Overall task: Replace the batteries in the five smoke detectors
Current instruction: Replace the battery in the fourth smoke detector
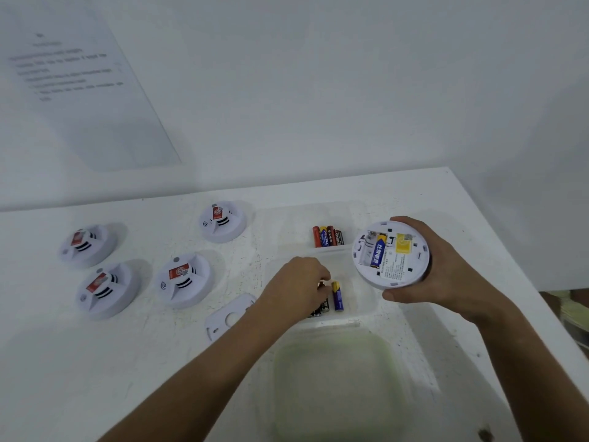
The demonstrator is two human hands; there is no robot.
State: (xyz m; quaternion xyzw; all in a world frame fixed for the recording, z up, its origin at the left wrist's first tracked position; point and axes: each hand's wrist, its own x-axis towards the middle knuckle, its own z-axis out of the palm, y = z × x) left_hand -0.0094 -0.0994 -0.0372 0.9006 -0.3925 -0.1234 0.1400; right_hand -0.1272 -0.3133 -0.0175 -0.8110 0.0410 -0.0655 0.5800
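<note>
While left hand (299, 282) hides batteries in near tray (366, 306), grip unclear | right hand (446, 269) clasps opened detector (391, 254) | four detectors (183, 280) along worktop's left side.

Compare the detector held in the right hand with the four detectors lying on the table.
The held detector is gripped by the right hand, underside up; the four table detectors lie face up, untouched. The held one is open, showing a blue battery; the others show red stickers. All are round and white.
</note>
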